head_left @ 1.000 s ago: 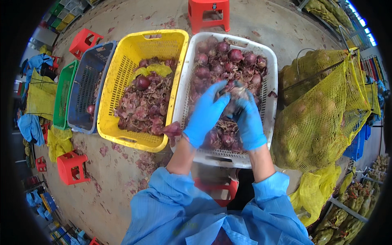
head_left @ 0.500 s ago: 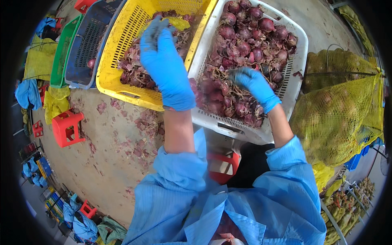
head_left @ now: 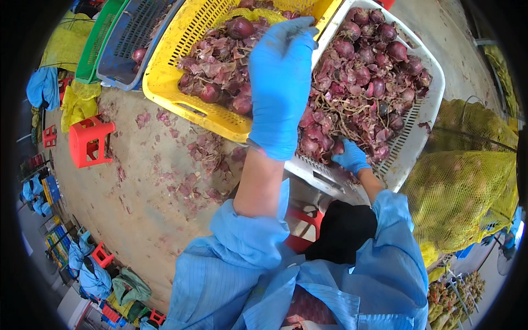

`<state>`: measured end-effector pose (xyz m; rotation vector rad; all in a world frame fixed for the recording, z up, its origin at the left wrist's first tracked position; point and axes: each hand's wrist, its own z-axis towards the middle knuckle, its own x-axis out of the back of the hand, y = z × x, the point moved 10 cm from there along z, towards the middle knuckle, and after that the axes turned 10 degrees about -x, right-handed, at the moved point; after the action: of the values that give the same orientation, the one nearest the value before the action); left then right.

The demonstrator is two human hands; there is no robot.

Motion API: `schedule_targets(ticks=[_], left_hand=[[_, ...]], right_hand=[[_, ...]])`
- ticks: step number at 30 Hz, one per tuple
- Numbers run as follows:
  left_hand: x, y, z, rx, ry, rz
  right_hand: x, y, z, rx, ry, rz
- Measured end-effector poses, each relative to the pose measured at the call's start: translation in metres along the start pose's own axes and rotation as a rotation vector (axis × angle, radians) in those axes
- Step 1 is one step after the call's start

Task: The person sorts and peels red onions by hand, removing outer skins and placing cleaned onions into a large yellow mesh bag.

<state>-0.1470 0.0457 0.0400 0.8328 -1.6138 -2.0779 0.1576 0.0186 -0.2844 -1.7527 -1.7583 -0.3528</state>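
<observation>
My left hand (head_left: 281, 82), in a blue glove darkened at the fingers, is raised over the yellow crate's edge beside the white crate. Its fingers stretch rightward and I see nothing in them. The yellow crate (head_left: 159, 71) contains red onions, loose skins and some yellow netting. In the near part of the white crate (head_left: 434, 82), my blue-gloved right hand (head_left: 352, 157) closes around a red onion (head_left: 337, 147), partly hidden by the fingers. Many more red onions (head_left: 397, 51), dry roots and skins fill this crate.
A blue crate (head_left: 118, 60) and a green crate (head_left: 88, 52) stand at the far left. Full yellow mesh sacks (head_left: 462, 192) flank the white crate on the right. A red stool (head_left: 91, 142) stands on the floor (head_left: 148, 209), which is strewn with onion skins (head_left: 206, 151).
My left hand has swung right from over the yellow crate toward the white one. My right hand has come nearer to the white crate's front edge. The view has shifted.
</observation>
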Motion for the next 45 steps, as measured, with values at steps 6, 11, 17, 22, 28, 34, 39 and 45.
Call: schedule_targets(ticks=[6, 11, 17, 22, 28, 34, 39, 45], left_hand=[[-0.038, -0.05, -0.026, 0.155, -0.416, 0.313], [-0.097, -0.065, -0.083, 0.636, -0.727, -0.133], [-0.102, -0.048, -0.067, 0.508, -0.604, -0.304], [-0.099, -0.029, -0.053, 0.375, -0.551, -0.371], [-0.131, 0.0, -0.057, -0.041, -0.72, -0.056], [-0.159, 0.006, -0.074, 0.039, -0.815, -0.104], [-0.171, -0.008, -0.091, 0.085, -0.9, -0.073], [-0.162, 0.002, -0.085, -0.11, -0.853, 0.115]], right_hand=[[0.11, -0.045, -0.077, 0.215, -0.093, 1.354], [0.208, -0.092, -0.145, 0.544, 0.231, 1.411], [0.239, -0.091, -0.158, 0.605, 0.382, 1.395], [0.232, -0.089, -0.176, 0.361, 0.354, 1.299], [0.218, -0.127, -0.18, 0.465, 0.084, 1.582], [0.207, -0.096, -0.155, 0.459, 0.056, 1.948], [0.208, -0.079, -0.163, 0.458, -0.018, 2.008], [0.219, -0.085, -0.194, 0.485, 0.136, 1.635]])
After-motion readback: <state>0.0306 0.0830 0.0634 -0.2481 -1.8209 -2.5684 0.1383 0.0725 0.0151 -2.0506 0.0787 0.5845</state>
